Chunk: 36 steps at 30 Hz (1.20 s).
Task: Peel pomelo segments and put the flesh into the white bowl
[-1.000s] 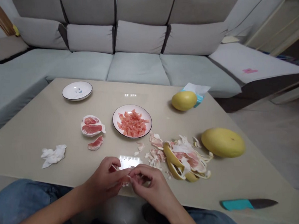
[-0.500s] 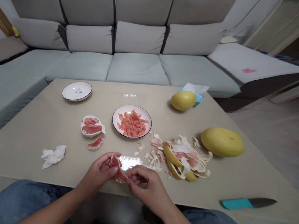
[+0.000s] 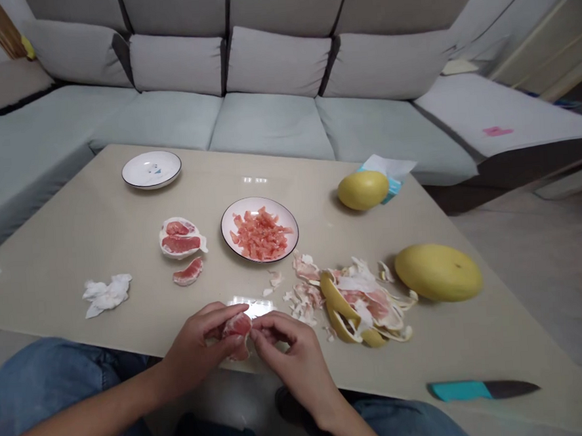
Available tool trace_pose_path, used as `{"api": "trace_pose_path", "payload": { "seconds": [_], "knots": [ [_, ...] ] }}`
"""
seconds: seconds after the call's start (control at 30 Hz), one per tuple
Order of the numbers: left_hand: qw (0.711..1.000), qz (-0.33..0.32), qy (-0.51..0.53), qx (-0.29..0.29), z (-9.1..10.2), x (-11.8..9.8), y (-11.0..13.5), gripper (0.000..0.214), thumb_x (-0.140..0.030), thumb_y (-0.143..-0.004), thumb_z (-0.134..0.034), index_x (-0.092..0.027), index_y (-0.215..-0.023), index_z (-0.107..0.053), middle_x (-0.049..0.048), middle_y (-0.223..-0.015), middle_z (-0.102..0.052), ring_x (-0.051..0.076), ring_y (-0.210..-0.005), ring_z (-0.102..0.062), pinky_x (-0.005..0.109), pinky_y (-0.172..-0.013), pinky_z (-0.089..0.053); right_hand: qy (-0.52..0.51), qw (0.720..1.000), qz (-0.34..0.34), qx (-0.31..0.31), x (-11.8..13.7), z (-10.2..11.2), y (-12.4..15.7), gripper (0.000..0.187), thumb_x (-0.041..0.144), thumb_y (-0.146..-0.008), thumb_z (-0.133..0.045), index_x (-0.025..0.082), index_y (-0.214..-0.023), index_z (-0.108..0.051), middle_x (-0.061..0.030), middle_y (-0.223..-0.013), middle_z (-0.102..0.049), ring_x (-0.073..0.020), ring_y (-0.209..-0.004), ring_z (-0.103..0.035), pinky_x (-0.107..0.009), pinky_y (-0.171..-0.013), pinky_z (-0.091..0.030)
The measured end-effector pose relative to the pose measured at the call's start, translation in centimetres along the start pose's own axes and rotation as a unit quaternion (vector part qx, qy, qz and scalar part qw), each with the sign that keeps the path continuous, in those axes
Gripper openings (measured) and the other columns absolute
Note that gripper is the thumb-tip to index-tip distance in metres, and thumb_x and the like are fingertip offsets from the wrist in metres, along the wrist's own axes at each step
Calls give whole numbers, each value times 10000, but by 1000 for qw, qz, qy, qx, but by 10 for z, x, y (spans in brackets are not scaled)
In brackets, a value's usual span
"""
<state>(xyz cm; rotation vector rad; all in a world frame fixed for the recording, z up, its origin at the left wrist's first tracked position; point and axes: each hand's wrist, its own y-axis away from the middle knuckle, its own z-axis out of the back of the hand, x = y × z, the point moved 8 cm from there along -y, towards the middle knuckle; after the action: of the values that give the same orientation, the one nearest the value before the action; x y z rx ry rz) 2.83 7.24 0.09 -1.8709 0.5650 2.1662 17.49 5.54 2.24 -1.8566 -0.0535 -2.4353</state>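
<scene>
Over the table's near edge, my left hand [image 3: 204, 338] grips a red pomelo segment [image 3: 238, 325] between thumb and fingers. My right hand [image 3: 288, 350] is closed in a pinch at the segment's right side; whether a bit of membrane is in its fingertips I cannot make out. Beyond my hands, a plate [image 3: 227, 240] bears a heap of red pomelo pulp [image 3: 262, 234]. To its left sit a partly opened pomelo piece [image 3: 181, 243] in white pith and a loose segment [image 3: 188, 272]. Scraps of membrane [image 3: 303, 298] and yellow peel [image 3: 339, 310] lie right of my hands.
Two whole yellow pomelos [image 3: 438, 273] [image 3: 363, 190] stand at the right, the farther by a tissue pack [image 3: 391, 172]. A knife with a teal handle [image 3: 462, 390] lies near the front right. A second plate [image 3: 151, 170] and crumpled tissue [image 3: 108, 295] are on the left.
The pomelo segment has turned in my left hand and moved slightly right. My right hand has shifted up along it, from its lower end to its side. The view has tilted down slightly.
</scene>
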Motion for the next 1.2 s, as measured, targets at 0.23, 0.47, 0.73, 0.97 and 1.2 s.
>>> {"api": "trace_pose_path", "payload": {
  "seconds": [0.23, 0.47, 0.73, 0.97, 1.2],
  "knots": [
    [998, 24, 58, 2, -7, 8, 4, 381, -315, -776, -716, -289, -1156, -698, 49, -921, -585, 197, -770, -619, 305, -705, -529, -38, 996, -80, 9, -12, -3, 1, 132, 267, -756, -620, 162, -722, -692, 8, -589, -574, -110, -530, -463, -214, -507, -385],
    [976, 102, 169, 90, -24, 9, 7, 497, -400, -835, -653, -181, -1278, -601, 63, -762, -700, 201, -656, -660, 306, -642, -488, -90, 988, -118, 37, -20, -9, 1, 130, 281, -706, -613, 161, -655, -607, 66, -519, -417, -79, -482, -331, -195, -466, -272],
    [936, 173, 276, 137, -33, 20, 11, 550, -429, -855, -627, -162, -1329, -543, 3, -627, -626, 152, -513, -625, 237, -504, -400, -11, 999, -33, 13, -5, -9, 4, 70, 180, -707, -558, 191, -638, -566, 58, -543, -436, -99, -508, -385, -204, -486, -320],
    [886, 232, 342, 210, -43, 16, 15, 313, -407, -835, -656, -126, -966, -707, -22, -587, -503, 67, -438, -403, 215, -475, -355, 169, 973, 150, -37, 21, 3, 9, 181, 111, -761, -523, 196, -602, -510, 29, -575, -484, -109, -525, -436, -227, -511, -308],
    [919, 199, 309, 145, -34, 23, 9, 506, -410, -850, -643, -165, -1289, -584, -19, -579, -557, 99, -442, -522, 230, -499, -391, 88, 994, 58, 8, 13, 14, -2, 122, 137, -782, -543, 190, -686, -596, 18, -623, -538, -125, -582, -499, -227, -558, -389]
  ]
}}
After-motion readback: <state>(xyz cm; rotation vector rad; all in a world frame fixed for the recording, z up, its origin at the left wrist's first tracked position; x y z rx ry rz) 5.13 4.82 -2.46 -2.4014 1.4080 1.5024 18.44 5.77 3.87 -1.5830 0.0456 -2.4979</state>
